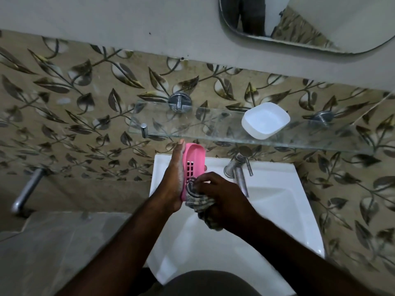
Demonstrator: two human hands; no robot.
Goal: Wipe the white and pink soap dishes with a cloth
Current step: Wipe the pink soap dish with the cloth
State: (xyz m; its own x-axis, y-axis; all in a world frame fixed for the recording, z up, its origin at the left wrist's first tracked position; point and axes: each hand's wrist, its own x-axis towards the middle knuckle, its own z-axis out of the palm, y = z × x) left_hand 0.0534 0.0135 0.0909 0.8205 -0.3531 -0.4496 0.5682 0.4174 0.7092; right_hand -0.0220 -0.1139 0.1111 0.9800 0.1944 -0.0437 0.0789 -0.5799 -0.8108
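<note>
Right, closest to the person: two bare forearms reach out over a white sink (288, 210). Dark clothing shows at the bottom edge.

Right hand (222, 195) is curled tight round a bunched checked cloth (199, 199), grey and white; loose end of the cloth hangs below the fist over the basin. The cloth's front end is pressed against the lower end of the pink soap dish (193, 165), right by its slotted drain holes.

Left hand (174, 178) is spread nearly flat, fingers straight and pointing away, palm against the left long side of the pink soap dish, steadying it on edge. A fingertip seems to show past the dish's right side, so it is gripped from behind; not fully clear. The dish is held above the back left part of the sink, hollow side facing right.

Just right of the hands, a chrome tap (238, 169) stands at the back of the sink, spout aimed at the basin.

Further back, a glass shelf (192, 122) on chrome wall mounts. White soap dish (265, 120) sits on its right half, open side up, well apart from both hands.

Behind: leaf-pattern tiled wall (85, 116). Chrome pipe (27, 189) sticks out low left. Mirror (310, 22) corner top right.
</note>
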